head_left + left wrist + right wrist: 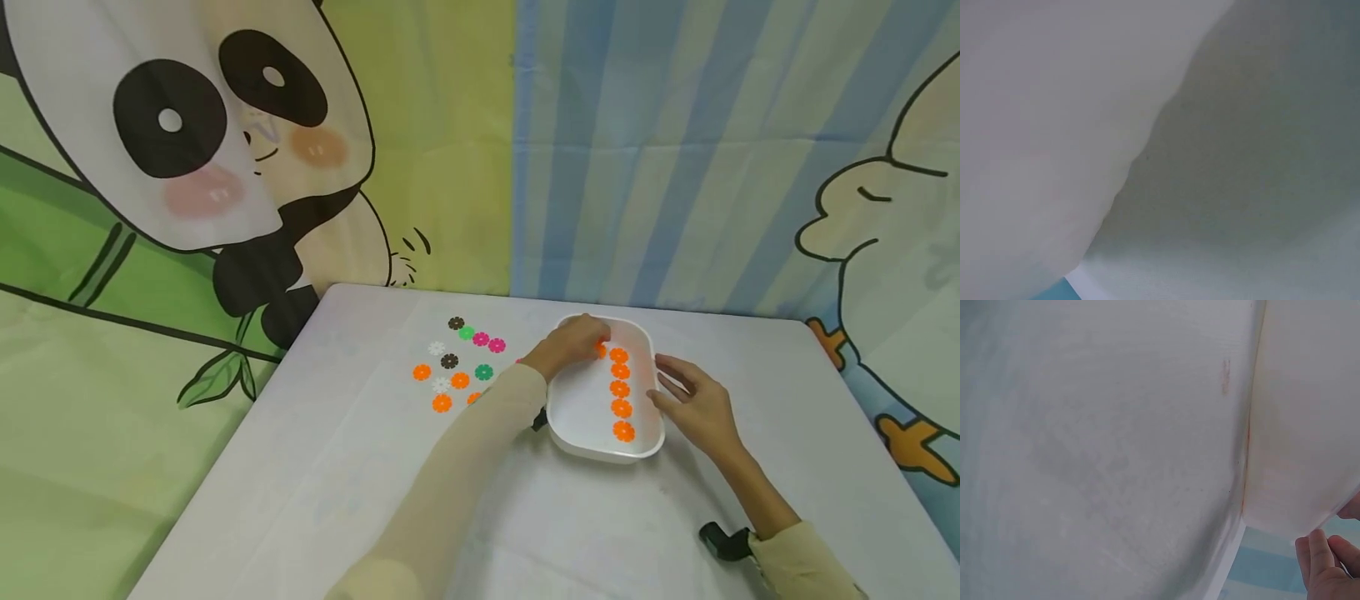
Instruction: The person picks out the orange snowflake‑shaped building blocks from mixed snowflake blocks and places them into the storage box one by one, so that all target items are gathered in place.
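Observation:
A white rectangular tray (577, 417) stands on the table. In it, several orange snowflake discs (620, 389) form a column along the right side. Over the tray's far end, my left hand (576, 343) reaches in, its fingers bent down and pinching another orange snowflake disc (600, 351); the fingertips are partly hidden. At the tray's right wall is my right hand (701, 408), fingers fairly straight, fingertips touching the rim. The right wrist view shows its fingers (1319, 553) by the tray's edge. My left hand does not show in the left wrist view, which is mostly pale surfaces.
Left of the tray lie loose snowflake discs: orange (442, 403), green (483, 372), pink (497, 345), dark brown (449, 361) and white (437, 348). A black wrist device (723, 542) hangs at my right wrist. A printed curtain (600, 167) stands behind the table's far edge.

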Motion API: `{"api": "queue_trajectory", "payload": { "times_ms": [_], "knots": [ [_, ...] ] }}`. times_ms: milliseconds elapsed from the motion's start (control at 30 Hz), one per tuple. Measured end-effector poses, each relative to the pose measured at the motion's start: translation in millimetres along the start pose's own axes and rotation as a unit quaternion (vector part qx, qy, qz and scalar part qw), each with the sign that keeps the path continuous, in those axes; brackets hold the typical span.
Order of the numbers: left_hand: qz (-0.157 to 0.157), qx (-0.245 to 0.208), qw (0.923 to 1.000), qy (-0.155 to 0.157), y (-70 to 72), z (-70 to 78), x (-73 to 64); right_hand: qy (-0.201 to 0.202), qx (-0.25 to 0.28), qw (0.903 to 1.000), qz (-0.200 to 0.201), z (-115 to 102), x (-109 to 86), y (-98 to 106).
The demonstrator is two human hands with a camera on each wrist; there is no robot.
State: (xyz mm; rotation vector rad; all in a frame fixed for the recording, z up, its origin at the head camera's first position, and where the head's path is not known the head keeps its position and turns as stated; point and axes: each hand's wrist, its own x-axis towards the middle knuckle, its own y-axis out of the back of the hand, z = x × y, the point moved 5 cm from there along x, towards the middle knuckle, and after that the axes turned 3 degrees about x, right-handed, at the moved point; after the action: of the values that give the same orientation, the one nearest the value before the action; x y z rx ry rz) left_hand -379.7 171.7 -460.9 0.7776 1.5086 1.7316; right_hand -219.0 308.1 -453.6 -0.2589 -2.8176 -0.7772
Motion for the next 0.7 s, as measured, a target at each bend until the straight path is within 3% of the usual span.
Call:
{"api": "queue_trajectory", "payload": {
  "times_ms": [200,433,600,700],
  "knots": [
    [0.002,0.015,0.9995,-0.028,-4.6,3.7,5.8,0.014,-0.001,0.9999,-0.003,0,-0.4,1],
    [-0.003,0.013,0.9998,-0.011,-4.7,3.3,5.0,0.013,-0.022,0.9997,0.0,2,1.1,0],
    [0.009,-0.05,0.9987,-0.002,2.7,-0.5,0.6,-0.002,-0.021,0.9998,-0.003,1,1.7,0],
    [0.032,-0.097,0.9947,-0.007,12.5,-4.3,-3.0,-0.014,-0.028,0.9995,-0.004,2,1.3,1]
  ]
}}
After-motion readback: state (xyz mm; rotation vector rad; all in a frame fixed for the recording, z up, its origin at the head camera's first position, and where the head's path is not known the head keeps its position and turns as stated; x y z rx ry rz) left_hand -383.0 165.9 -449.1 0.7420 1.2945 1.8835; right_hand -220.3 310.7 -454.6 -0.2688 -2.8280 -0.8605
